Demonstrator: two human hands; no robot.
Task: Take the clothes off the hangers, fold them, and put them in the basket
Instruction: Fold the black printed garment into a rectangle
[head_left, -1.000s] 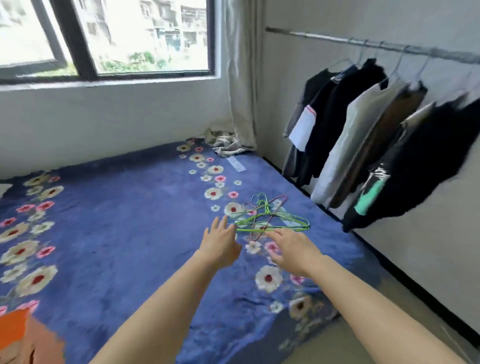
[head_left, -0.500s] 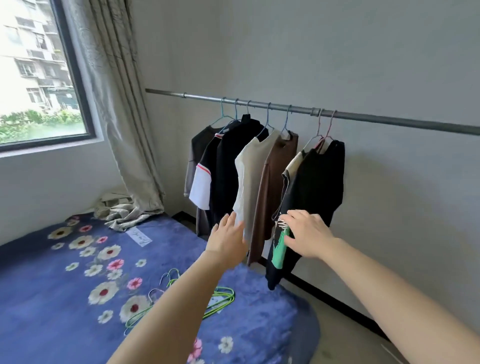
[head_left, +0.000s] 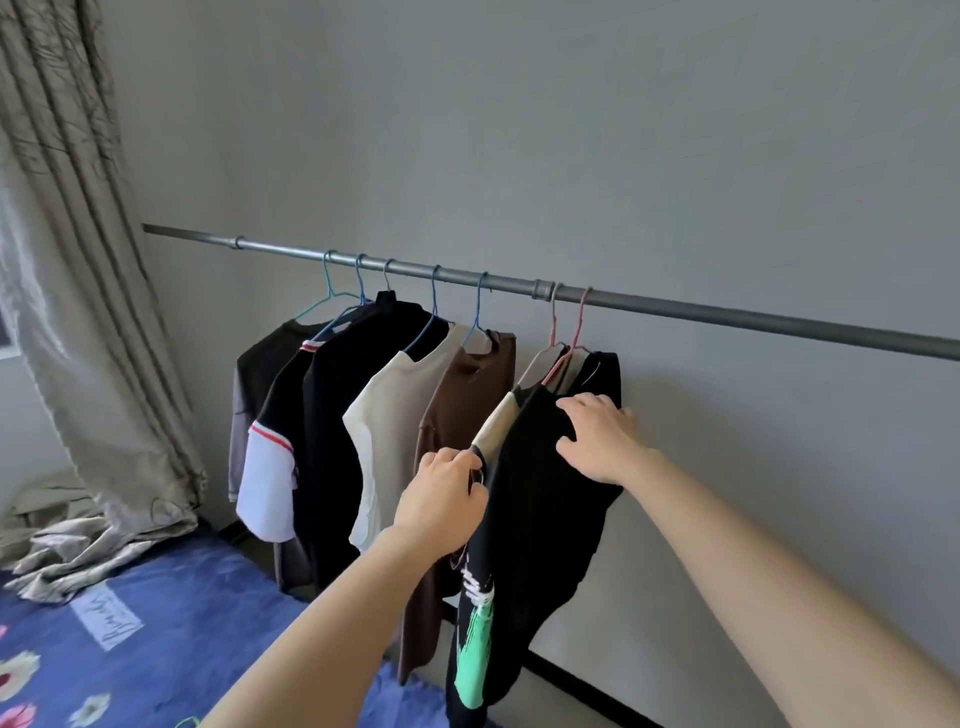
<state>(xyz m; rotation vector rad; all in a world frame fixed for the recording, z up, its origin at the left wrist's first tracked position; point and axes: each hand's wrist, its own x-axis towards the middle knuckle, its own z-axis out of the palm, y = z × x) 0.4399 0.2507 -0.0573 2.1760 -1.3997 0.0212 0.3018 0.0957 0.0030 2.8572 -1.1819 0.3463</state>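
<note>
Limp black shirt (head_left: 545, 519) hangs vertically on pink wire hanger (head_left: 580, 318); left hand (head_left: 441, 501) pinches its edge, right hand (head_left: 602, 439) grips shoulder.

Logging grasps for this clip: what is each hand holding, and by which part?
Both grip the black shirt: left hand its front edge, right hand its shoulder fabric.

Soft daylight comes in from the left, by the curtain (head_left: 78, 312), so the room is fairly bright. The clothes (head_left: 332, 415) throw faint shadows on the grey wall (head_left: 649, 467). The picture is a little fuzzy, and things look stretched near the edges.
</note>
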